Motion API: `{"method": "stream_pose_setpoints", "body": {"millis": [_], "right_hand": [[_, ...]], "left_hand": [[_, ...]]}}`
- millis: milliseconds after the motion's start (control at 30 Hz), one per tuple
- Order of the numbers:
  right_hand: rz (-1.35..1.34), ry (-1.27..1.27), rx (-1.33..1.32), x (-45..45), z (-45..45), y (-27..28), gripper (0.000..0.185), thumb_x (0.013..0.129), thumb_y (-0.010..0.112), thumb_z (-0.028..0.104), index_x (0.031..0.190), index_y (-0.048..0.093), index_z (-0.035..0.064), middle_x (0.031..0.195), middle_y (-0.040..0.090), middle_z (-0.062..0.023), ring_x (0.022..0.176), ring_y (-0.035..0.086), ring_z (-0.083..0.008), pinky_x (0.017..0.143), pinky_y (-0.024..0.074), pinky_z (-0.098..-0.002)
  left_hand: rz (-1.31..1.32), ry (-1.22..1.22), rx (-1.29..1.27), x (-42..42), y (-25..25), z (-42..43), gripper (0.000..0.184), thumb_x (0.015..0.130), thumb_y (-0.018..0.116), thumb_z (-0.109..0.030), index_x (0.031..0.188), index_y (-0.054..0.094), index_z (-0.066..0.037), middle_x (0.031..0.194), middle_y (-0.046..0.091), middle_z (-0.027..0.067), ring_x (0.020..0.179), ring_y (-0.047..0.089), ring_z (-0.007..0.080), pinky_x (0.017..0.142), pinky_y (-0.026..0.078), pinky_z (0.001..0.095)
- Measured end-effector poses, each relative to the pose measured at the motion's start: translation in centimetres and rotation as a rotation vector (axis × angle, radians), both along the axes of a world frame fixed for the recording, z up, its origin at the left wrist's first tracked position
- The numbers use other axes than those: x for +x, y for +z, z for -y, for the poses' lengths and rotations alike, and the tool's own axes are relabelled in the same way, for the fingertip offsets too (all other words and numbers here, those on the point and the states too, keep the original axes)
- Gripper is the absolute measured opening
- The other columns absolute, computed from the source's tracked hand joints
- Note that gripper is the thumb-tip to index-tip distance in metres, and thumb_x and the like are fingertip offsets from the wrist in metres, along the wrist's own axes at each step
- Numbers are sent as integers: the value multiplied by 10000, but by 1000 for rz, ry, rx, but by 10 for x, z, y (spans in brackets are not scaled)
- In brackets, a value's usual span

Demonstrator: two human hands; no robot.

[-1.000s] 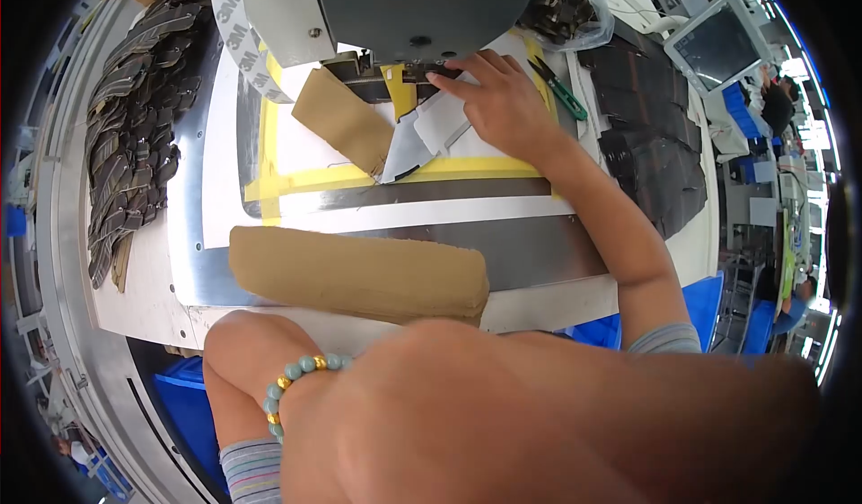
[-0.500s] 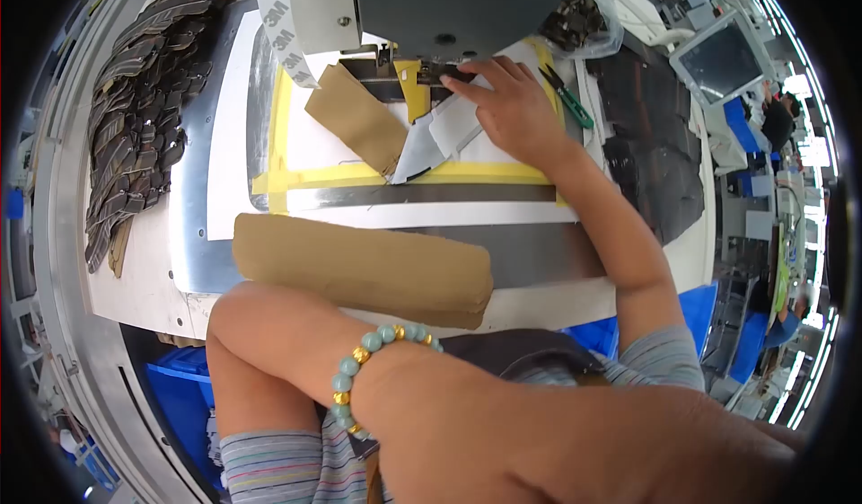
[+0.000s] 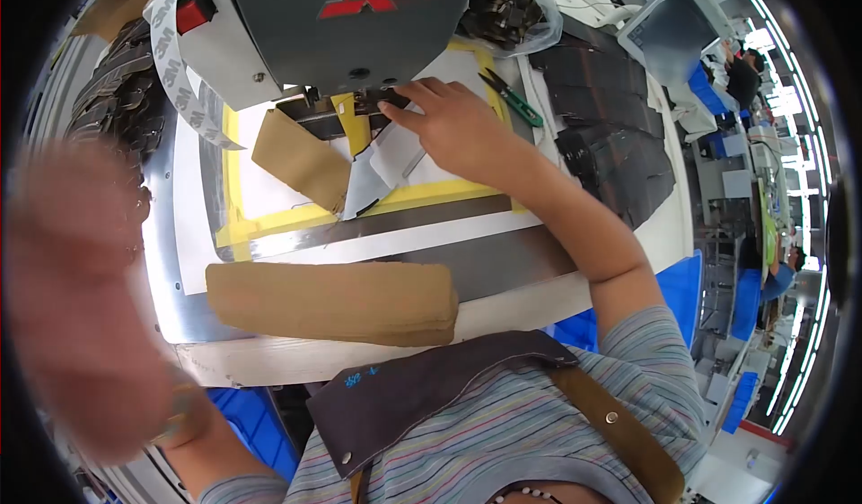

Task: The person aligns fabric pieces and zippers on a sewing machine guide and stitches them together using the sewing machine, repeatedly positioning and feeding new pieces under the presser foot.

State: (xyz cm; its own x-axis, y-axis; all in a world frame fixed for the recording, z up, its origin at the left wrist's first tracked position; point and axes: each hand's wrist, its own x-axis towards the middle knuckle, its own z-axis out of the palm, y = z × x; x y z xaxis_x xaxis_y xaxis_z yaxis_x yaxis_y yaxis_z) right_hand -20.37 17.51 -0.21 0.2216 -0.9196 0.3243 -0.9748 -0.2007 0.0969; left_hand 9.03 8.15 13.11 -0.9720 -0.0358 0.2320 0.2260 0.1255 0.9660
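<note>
I see the right hand (image 3: 460, 134) at the lower edge of the machine (image 3: 355, 46), beside the yellow piece (image 3: 353, 127); I can't tell either grip, the left hand (image 3: 85, 293) being blurred up close.

This looks like a factory workshop, probably for sewn or cut goods. A dark machine head (image 3: 350, 28) with a red 3-diamond logo fills the top of the frame over the tabletop (image 3: 269, 360), a strip of 3M-printed tape (image 3: 168, 50) hanging beside it. Matching dark parts are heaped at upper left (image 3: 117, 91), bagged at top center (image 3: 503, 10) and stacked flat at upper right (image 3: 611, 118). Green-handled snips (image 3: 514, 101) lie near the machine. Along the right edge run bright lights (image 3: 786, 101), blue bins (image 3: 743, 302) and 2 other people, 1 in black (image 3: 743, 82), 1 in blue (image 3: 779, 281).
</note>
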Motion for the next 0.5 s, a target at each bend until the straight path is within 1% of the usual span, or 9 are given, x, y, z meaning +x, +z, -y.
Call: {"method": "stream_pose_setpoints", "body": {"millis": [33,133,167,300,400,433,500], "right_hand": [[-8,-4,-16,1,0,-3,499,829,646,24,1323,706,69,1214,657,-117,1167,626,-290,904,536,-417],[17,-32,40,3,-3,0,517,850,654,35,1362,689,96,1392,622,-140,1225,624,-320,996,523,-427],[35,9,-4,2,-3,0,496,838,637,37,1331,692,51,1255,644,-143,1194,620,-304,929,529,-425],[32,31,-39,2,-5,-1,492,844,622,46,1332,689,38,1254,651,-157,1186,628,-309,943,528,-419],[60,-9,57,4,-5,-2,521,844,649,38,1365,661,42,1384,611,-186,1239,618,-353,1018,513,-461],[50,-12,50,4,-4,-3,532,845,658,48,1377,650,33,1384,604,-192,1251,613,-350,1024,510,-471],[33,-3,8,5,-5,-1,500,850,629,47,1348,667,23,1305,627,-181,1205,627,-332,987,520,-441]], "left_hand": [[28,80,-77,7,0,7,344,1035,676,-233,1289,705,-3,1209,715,191,1118,657,339,938,528,445],[130,289,-312,19,-21,22,345,1039,666,-231,1293,700,0,1218,710,192,1128,654,338,948,524,444],[154,336,-368,19,-32,25,346,1041,663,-231,1295,698,1,1221,709,193,1131,652,338,951,522,444],[220,442,-509,11,-67,36,349,1046,651,-229,1301,692,5,1233,703,194,1144,648,338,963,516,443],[217,478,-574,5,-80,31,351,1050,641,-228,1305,687,8,1242,698,195,1154,645,338,973,512,443],[215,480,-588,3,-84,31,351,1051,638,-228,1306,685,9,1245,697,195,1157,644,338,976,511,443],[208,498,-609,-1,-90,31,353,1054,632,-227,1309,681,11,1251,694,196,1164,641,337,982,508,442]]}}
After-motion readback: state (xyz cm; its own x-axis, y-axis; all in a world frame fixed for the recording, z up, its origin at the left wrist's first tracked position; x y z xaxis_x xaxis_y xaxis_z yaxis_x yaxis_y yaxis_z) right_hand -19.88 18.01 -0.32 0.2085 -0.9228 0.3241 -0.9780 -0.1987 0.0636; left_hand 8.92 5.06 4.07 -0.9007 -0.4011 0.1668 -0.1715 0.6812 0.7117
